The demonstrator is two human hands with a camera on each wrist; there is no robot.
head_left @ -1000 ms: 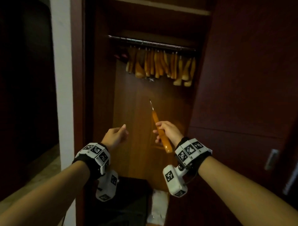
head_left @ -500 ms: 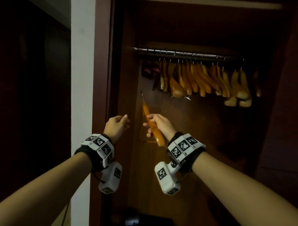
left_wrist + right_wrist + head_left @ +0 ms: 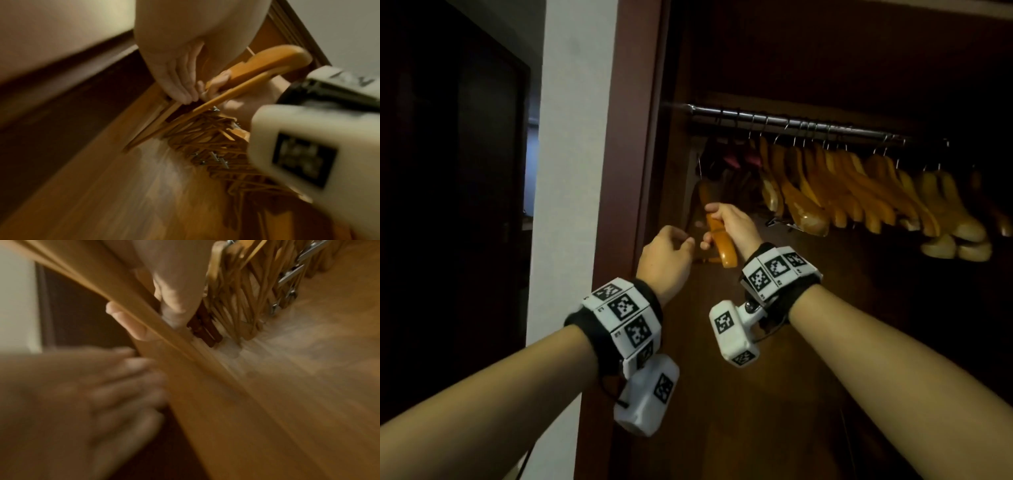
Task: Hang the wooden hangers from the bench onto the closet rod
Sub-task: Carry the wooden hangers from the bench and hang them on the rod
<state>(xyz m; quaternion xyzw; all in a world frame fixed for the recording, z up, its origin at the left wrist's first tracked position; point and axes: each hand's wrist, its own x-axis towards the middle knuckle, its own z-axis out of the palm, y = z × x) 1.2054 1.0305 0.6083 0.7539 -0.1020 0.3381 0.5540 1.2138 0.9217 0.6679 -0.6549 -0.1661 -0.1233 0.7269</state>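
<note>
My right hand (image 3: 717,219) grips a wooden hanger (image 3: 720,245) by one arm, its metal hook (image 3: 700,169) pointing up, below the left end of the closet rod (image 3: 808,122). In the right wrist view the fingers (image 3: 174,308) curl round the hanger (image 3: 195,378). My left hand (image 3: 686,241) hovers just left of it, fingers relaxed, holding nothing. In the left wrist view its fingertips (image 3: 185,97) lie close to the hanger's (image 3: 267,63) lower bar. Several wooden hangers (image 3: 825,192) hang along the rod.
The closet's dark wooden side post (image 3: 633,137) stands just left of my hands, with a white wall strip (image 3: 571,171) and a dark doorway (image 3: 448,205) beyond. A few dark reddish hangers (image 3: 732,157) hang at the rod's left end. The closet's back panel (image 3: 756,394) lies below.
My right hand has lifted the hanger up and toward the rod's left end. The left hand has come in close beside it. The view has moved nearer the closet.
</note>
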